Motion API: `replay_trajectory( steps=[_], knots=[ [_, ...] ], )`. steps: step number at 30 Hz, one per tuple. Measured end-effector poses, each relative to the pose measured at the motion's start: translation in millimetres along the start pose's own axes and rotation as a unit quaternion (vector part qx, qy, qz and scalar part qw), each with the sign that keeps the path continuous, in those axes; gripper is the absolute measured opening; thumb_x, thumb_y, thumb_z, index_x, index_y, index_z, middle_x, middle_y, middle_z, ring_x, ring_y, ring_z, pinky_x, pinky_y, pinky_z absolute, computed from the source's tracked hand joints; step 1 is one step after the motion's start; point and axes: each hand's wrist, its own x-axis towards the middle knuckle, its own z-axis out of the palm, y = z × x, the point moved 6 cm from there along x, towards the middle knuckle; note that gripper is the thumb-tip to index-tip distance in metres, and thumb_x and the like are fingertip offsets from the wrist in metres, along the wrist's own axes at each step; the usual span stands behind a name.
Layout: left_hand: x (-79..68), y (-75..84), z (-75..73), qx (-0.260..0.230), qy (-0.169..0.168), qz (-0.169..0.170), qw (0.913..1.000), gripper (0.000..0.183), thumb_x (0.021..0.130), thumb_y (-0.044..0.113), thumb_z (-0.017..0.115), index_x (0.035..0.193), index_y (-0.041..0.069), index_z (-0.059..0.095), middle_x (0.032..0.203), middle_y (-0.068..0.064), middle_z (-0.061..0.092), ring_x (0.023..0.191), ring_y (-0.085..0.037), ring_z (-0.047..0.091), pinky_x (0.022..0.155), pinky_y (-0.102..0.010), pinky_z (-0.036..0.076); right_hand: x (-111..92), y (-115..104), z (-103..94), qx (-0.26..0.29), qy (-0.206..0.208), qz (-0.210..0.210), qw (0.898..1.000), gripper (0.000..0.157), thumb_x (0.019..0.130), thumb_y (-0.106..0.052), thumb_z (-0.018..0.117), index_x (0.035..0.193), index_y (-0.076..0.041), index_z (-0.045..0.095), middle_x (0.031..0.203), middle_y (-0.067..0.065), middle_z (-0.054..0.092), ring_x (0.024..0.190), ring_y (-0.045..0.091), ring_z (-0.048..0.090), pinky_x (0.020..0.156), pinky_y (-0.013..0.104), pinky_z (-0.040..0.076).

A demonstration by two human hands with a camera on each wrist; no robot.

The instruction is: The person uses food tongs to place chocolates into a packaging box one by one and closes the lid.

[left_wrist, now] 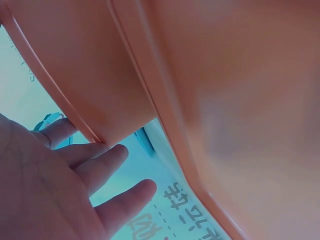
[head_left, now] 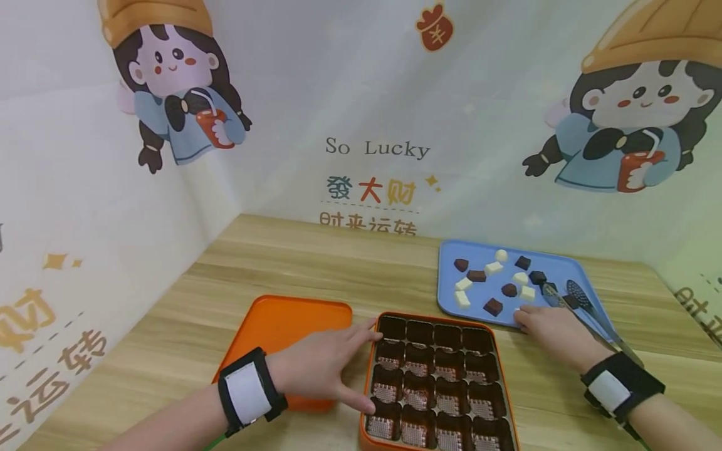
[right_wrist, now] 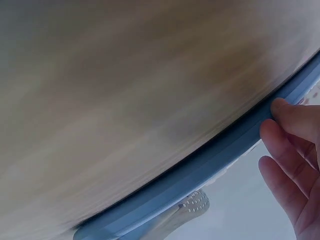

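An orange box [head_left: 369, 376] holds a dark brown plastic insert [head_left: 434, 369] divided into several square compartments. My left hand [head_left: 321, 363] is at the box's left side, fingers spread, with the thumb and fingertips at its rim. A blue tray [head_left: 457, 310] lies at the back right, bearing several dark and white chocolates [head_left: 493, 306]. At the tray's near edge, the thumb and forefinger of my right hand [head_left: 555, 332] pinch the rim; its other fingers [right_wrist: 285, 185] extend over the tray. Metal tongs [head_left: 600, 322] with a perforated end lie across the tray's right side.
A shallow orange lid or tray [head_left: 299, 319] lies left of the box, partly under my left hand and forearm. The wooden table [head_left: 338, 257] meets a printed cloth backdrop [head_left: 282, 138] at the back and left.
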Motion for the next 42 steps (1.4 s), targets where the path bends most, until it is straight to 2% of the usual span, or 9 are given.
replay_trajectory(
  steps=[5,8,12,14,17,22,28,37,42],
  knots=[
    [-5.2,2.0,-1.5,0.009,0.013,0.009,0.9998,0.102,0.069,0.077,0.048,0.145,0.016,0.018,0.144,0.001,0.030,0.120,-0.018,0.042,0.092,-0.037,0.036,19,-15,1.3,0.053,0.021,-0.023,0.998,0.027,0.079,-0.001,0.062,0.071,-0.022,0.048,0.067,-0.013,0.032,0.059,0.004,0.030,0.053,0.025,0.029],
    [-8.9,2.6,-0.5,0.016,0.016,0.006,0.9997,0.100,0.070,0.077,0.048,0.144,0.017,0.020,0.145,0.001,0.028,0.120,-0.018,0.042,0.092,-0.038,0.036,30,-23,2.7,0.085,0.015,-0.032,0.996,0.022,0.079,-0.005,0.065,0.072,-0.024,0.056,0.067,-0.015,0.037,0.059,0.002,0.032,0.054,0.024,0.031],
    [-12.4,2.9,1.8,0.022,0.016,-0.003,0.9996,0.098,0.069,0.078,0.047,0.144,0.019,0.021,0.147,-0.001,0.025,0.120,-0.019,0.042,0.092,-0.039,0.036,44,-34,5.3,0.104,0.012,-0.051,0.993,0.024,0.079,-0.008,0.066,0.068,-0.025,0.054,0.065,-0.014,0.035,0.058,0.003,0.032,0.054,0.024,0.031],
    [-14.1,3.4,2.2,0.026,0.021,-0.006,0.9994,0.101,0.068,0.078,0.047,0.145,0.018,0.020,0.144,0.001,0.030,0.118,-0.019,0.044,0.092,-0.038,0.036,51,-39,7.8,0.110,0.010,-0.065,0.992,0.024,0.079,-0.011,0.066,0.066,-0.026,0.053,0.064,-0.014,0.034,0.058,0.002,0.032,0.055,0.024,0.031],
    [-16.5,3.6,3.0,0.027,0.020,-0.008,0.9994,0.101,0.068,0.078,0.048,0.144,0.018,0.021,0.144,0.001,0.030,0.116,-0.019,0.046,0.091,-0.039,0.037,58,-44,11.4,0.116,0.006,-0.078,0.990,0.020,0.080,-0.013,0.066,0.068,-0.026,0.057,0.064,-0.014,0.036,0.059,0.001,0.034,0.055,0.023,0.032],
    [-17.5,2.1,3.1,0.023,0.011,-0.007,0.9997,0.097,0.069,0.077,0.048,0.143,0.019,0.024,0.145,-0.001,0.029,0.112,-0.017,0.048,0.088,-0.038,0.040,64,-50,12.8,0.132,-0.002,-0.088,0.987,0.013,0.080,-0.012,0.065,0.076,-0.024,0.065,0.068,-0.015,0.042,0.061,0.000,0.038,0.057,0.023,0.034],
    [-17.2,1.8,1.6,0.016,0.008,0.000,0.9998,0.097,0.069,0.076,0.050,0.143,0.019,0.023,0.144,0.001,0.031,0.108,-0.017,0.051,0.087,-0.038,0.040,66,-54,11.3,0.172,-0.017,-0.082,0.982,0.016,0.080,-0.012,0.064,0.088,-0.024,0.071,0.070,-0.018,0.042,0.062,0.001,0.038,0.058,0.024,0.033],
    [-22.4,3.0,2.5,0.002,-0.001,-0.002,1.0000,0.102,0.067,0.075,0.052,0.145,0.019,0.018,0.139,0.005,0.037,0.103,-0.013,0.053,0.083,-0.035,0.042,69,-61,14.0,0.194,-0.017,-0.109,0.975,0.018,0.082,-0.015,0.063,0.091,-0.028,0.071,0.071,-0.020,0.043,0.065,0.000,0.039,0.058,0.023,0.033],
    [-23.7,2.6,2.7,-0.015,-0.003,-0.003,0.9999,0.102,0.068,0.073,0.054,0.145,0.020,0.015,0.139,0.005,0.037,0.090,-0.006,0.054,0.078,-0.031,0.043,73,-62,14.0,0.193,-0.015,-0.114,0.974,0.017,0.083,-0.016,0.062,0.091,-0.028,0.070,0.071,-0.019,0.043,0.065,-0.001,0.039,0.058,0.023,0.033]
  ],
)
